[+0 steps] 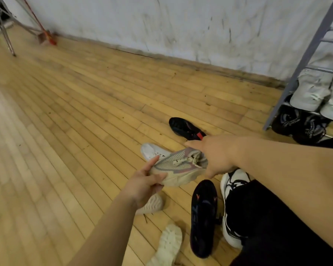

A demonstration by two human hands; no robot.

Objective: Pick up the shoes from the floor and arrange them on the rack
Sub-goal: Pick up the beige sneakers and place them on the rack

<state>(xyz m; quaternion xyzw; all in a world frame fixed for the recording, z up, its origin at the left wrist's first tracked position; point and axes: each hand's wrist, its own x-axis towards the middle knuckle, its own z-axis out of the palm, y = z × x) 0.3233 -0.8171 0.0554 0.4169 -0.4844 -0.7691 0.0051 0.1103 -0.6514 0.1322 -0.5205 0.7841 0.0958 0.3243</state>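
Gripping beige mesh lace-up sneaker (178, 167) two-handed, left hand (144, 182) closed around toe, right hand (215, 156) closed at heel collar, probably steadying for transfer; hovering well left of grey metal shoe rack (300, 60).

The held sneaker (178, 167) is beige mesh with grey and pink stripes and cream laces. A black shoe (185, 128) carries a red tab. The floor (75, 112) is honey-yellow planks; the wall (181, 25) is white, streaked grey. The rack (304, 58) is grey-blue, with pale mint shoes (311, 91).
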